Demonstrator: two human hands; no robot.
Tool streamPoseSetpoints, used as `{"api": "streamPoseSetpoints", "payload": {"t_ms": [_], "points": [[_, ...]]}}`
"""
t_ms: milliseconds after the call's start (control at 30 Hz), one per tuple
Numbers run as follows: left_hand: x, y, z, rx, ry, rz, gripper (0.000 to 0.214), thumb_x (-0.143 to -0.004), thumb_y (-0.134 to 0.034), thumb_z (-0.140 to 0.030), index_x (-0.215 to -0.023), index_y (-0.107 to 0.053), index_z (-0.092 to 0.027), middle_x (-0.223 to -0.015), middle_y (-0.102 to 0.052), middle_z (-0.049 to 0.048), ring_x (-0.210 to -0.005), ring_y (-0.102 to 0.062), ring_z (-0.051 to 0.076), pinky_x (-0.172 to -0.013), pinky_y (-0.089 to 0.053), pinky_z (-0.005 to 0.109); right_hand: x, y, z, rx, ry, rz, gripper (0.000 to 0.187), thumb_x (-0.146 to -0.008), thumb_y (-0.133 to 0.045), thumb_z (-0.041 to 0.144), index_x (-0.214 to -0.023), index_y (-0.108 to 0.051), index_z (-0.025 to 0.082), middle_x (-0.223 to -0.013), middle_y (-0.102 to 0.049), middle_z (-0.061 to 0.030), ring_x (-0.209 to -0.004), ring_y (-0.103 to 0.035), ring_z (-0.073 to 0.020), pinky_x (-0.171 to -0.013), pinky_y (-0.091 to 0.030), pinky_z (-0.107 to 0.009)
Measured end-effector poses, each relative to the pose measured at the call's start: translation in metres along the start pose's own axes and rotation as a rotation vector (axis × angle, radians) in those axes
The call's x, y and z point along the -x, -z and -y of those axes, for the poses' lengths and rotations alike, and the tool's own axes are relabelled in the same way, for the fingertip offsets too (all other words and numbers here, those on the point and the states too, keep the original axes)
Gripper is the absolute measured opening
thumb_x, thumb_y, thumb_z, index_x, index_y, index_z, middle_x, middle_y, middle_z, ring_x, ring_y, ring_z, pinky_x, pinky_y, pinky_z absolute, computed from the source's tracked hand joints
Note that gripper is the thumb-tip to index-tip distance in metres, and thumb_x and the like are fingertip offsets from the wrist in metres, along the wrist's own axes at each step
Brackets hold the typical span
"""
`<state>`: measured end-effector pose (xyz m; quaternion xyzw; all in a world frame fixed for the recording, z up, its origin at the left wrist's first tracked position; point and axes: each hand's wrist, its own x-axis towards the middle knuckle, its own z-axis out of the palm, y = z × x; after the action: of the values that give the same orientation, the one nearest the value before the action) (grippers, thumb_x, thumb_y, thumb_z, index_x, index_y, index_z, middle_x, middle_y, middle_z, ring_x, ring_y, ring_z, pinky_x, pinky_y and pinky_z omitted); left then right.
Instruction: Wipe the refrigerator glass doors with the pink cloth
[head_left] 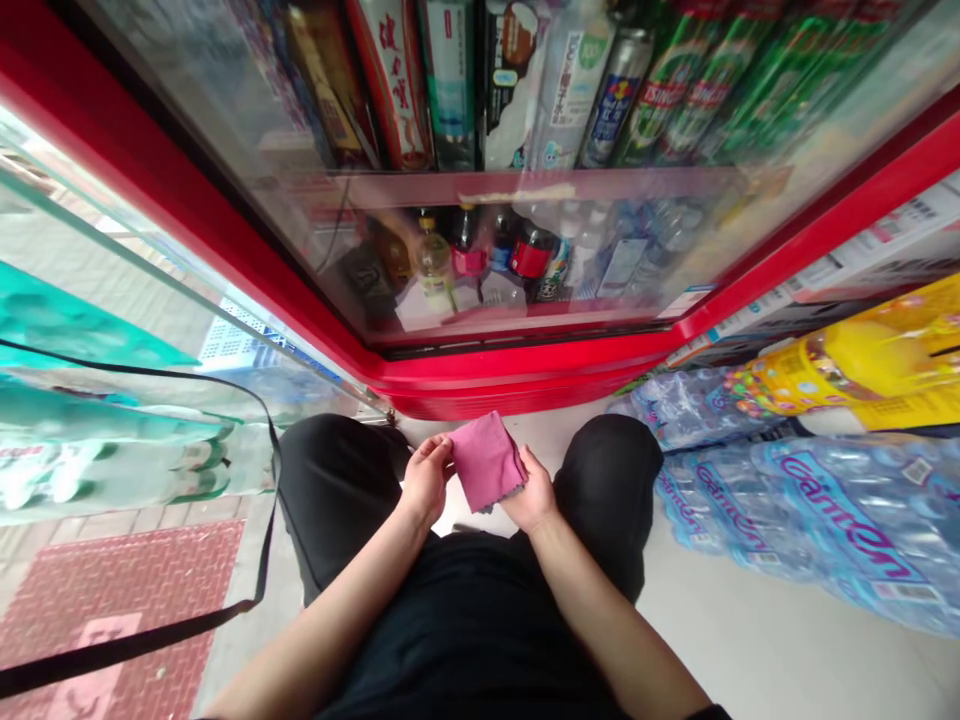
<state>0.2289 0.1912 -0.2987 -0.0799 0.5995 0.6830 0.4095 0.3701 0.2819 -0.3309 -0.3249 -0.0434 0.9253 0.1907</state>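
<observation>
Between my knees, both hands hold a folded pink cloth [487, 462] with a zigzag-cut edge. My left hand [427, 475] pinches its left corner between thumb and fingers. On the other side, my right hand [534, 490] grips the right edge, thumb on top and the fingers hidden underneath. Just beyond the cloth stands a drinks fridge with a red frame [525, 375] and a glass door [465, 190]. Through the glass I see cans and bottles, among them green beer cans [664, 100] and a cola bottle [532, 250].
Shrink-wrapped packs of water bottles [810, 510] lie on the right of the pale floor [697, 620], below a yellow package [847, 360]. On the left are a glass panel, wrapped green-tinted bottles [112, 460], a red mat [150, 590] and a dark strap [266, 540].
</observation>
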Motion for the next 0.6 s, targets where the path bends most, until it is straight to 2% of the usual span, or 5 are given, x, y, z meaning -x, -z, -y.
{"api": "streamPoseSetpoints", "payload": {"t_ms": [167,300,467,600], "points": [[-0.002,-0.001,-0.001,-0.038,-0.021,-0.008,0.051,-0.058,-0.095,-0.050,-0.084,-0.063,-0.019,-0.070,-0.055,-0.0062,-0.062,-0.045,0.008,-0.061,-0.035,0.023,-0.002,0.000,-0.006,0.070,-0.013,-0.022,0.037,-0.106,-0.058,0.045,-0.117,-0.079,0.017,-0.117,-0.086,-0.0101,-0.113,-0.079,-0.0245,-0.111,-0.057,-0.041],[0.001,-0.002,-0.001,-0.108,-0.056,0.008,0.051,-0.063,-0.093,-0.055,-0.082,-0.062,-0.019,-0.068,-0.052,-0.0062,-0.060,-0.040,0.008,-0.059,-0.029,0.023,0.002,0.000,-0.013,0.152,-0.059,0.069,0.051,-0.093,-0.078,0.054,-0.122,-0.080,0.013,-0.120,-0.084,-0.0157,-0.119,-0.078,-0.0306,-0.110,-0.058,-0.043],[0.008,-0.008,0.002,-0.244,-0.079,0.046,0.055,-0.070,-0.084,-0.069,-0.086,-0.066,-0.020,-0.073,-0.059,-0.0030,-0.067,-0.050,0.013,-0.066,-0.038,0.027,0.000,0.008,-0.020,0.178,-0.074,0.079,0.064,-0.073,-0.094,0.063,-0.117,-0.083,0.018,-0.120,-0.084,-0.0169,-0.129,-0.074,-0.0373,-0.112,-0.058,-0.051],[0.012,-0.008,0.009,-0.369,-0.093,0.038,0.049,-0.069,-0.086,-0.064,-0.088,-0.069,-0.022,-0.081,-0.067,0.0016,-0.083,-0.061,0.022,-0.079,-0.048,0.032,-0.010,0.019,-0.027,0.209,-0.241,0.085,0.076,-0.057,-0.093,0.077,-0.108,-0.087,0.021,-0.124,-0.083,-0.0198,-0.137,-0.068,-0.0447,-0.113,-0.056,-0.061]]}}
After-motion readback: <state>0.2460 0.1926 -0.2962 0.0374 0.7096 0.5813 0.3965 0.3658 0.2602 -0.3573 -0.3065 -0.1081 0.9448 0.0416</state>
